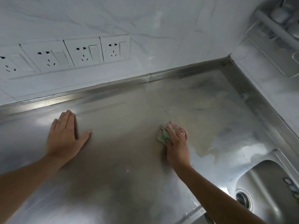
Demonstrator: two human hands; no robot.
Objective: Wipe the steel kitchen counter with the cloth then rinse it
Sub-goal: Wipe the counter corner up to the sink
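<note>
The steel counter (123, 120) fills the middle of the view and runs back to a marble wall. My right hand (177, 146) presses a crumpled green and pink cloth (164, 135) onto the counter right of centre, fingers curled over it. Part of the cloth is hidden beneath the hand. My left hand (64, 136) lies flat on the steel to the left, fingers straight and thumb spread, holding nothing.
A steel sink (265, 185) with a round drain (243, 198) sits at the lower right. A wet patch (208, 151) lies between the cloth and the sink. Several wall sockets (90, 52) line the backsplash. A rack (275, 29) hangs at the top right.
</note>
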